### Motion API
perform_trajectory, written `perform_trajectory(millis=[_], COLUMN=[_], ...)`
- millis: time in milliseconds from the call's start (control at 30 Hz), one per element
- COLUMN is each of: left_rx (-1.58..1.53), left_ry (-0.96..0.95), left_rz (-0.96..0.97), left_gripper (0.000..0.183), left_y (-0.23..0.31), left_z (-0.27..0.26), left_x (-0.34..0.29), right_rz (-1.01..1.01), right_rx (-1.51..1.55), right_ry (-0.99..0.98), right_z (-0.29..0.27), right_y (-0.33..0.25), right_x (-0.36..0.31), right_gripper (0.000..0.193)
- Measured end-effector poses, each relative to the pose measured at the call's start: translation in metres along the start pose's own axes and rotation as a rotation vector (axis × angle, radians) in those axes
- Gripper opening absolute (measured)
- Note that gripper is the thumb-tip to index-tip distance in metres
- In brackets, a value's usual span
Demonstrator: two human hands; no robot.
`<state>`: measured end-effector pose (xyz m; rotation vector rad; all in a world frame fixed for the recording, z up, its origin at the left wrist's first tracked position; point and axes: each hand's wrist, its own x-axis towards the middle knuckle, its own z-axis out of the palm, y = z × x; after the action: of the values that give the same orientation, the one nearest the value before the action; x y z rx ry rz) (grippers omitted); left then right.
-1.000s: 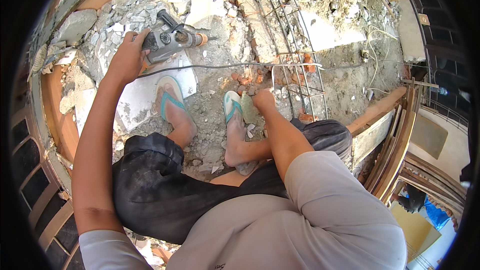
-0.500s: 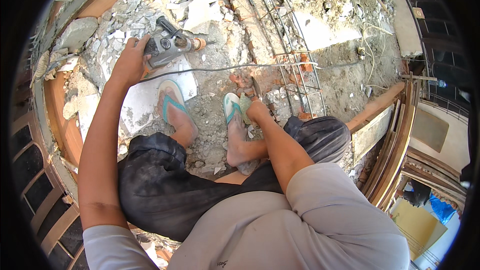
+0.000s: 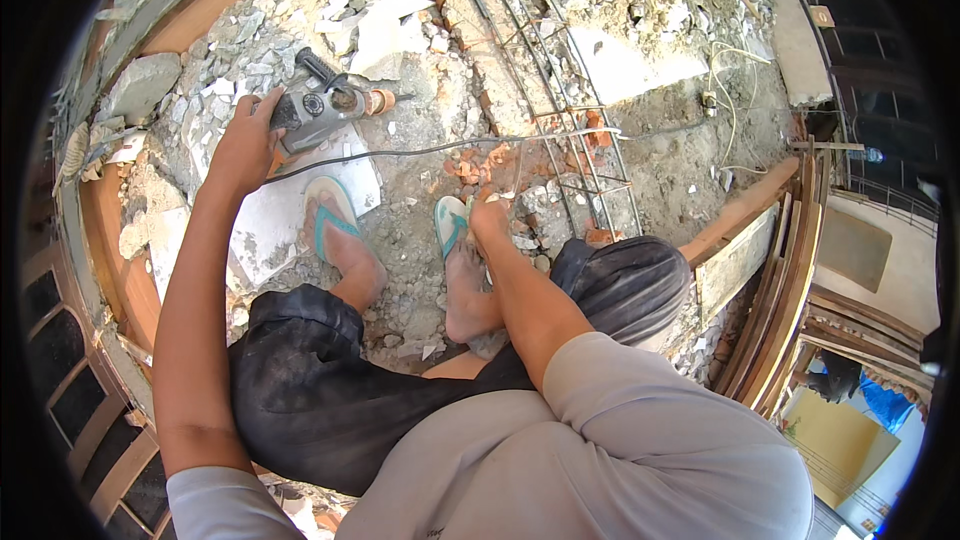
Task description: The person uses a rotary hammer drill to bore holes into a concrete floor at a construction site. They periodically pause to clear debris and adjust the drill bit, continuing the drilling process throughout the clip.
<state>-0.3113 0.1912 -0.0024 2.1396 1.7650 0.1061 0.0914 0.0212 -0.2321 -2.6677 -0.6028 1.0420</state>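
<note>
Grey drill point(image 3: 320, 114) crosswise, bit point(image 3: 404, 97) rightward

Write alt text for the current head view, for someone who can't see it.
Left hand grips a grey rotary hammer amid rubble, while the right hand is down beside the right teal-strapped flip-flop, its grasp unclear. Farther right, a steel rebar cage stretches over the debris.

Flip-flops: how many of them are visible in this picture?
2. One flip-flop is on the left foot, nearer the power tool; the other flip-flop is on the right foot, beside the right hand. I see no others.
</note>
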Motion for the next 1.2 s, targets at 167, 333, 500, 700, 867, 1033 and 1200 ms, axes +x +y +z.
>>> perform_trajectory(millis=[167,333,500,700,867,1033,1200], left_rx=[-0.026,-0.013,-0.037,-0.029,-0.011,-0.046,-0.026], left_ry=[0.0,0.017,0.0,0.004,0.039,-0.02,0.018], left_rz=[0.014,0.002,-0.034,-0.016,0.016,-0.035,0.014], left_gripper=[0.063,0.063,0.064,0.063,0.062,0.069,0.063], left_y=[0.003,0.007,0.01,0.013,0.014,0.013,0.013], left_z=[-0.001,-0.003,-0.005,-0.008,-0.008,-0.009,-0.005], left_x=[-0.001,-0.001,-0.003,-0.003,-0.005,-0.002,-0.007], right_rz=[0.087,0.225,0.308,0.171,0.276,0.209,0.262], right_rx=[-0.032,0.223,0.371,0.201,0.221,0.024,0.206], right_ry=[-0.135,-0.019,0.147,0.021,0.098,0.038,0.177], right_z=[0.011,0.033,0.067,0.018,0.03,0.039,0.029], right_y=[-0.017,-0.006,-0.019,-0.029,-0.028,-0.003,-0.003], right_x=[0.043,0.089,0.062,0.079,0.072,0.057,0.09], right_gripper=[0.066,0.063,0.065,0.056,0.063,0.063,0.053])
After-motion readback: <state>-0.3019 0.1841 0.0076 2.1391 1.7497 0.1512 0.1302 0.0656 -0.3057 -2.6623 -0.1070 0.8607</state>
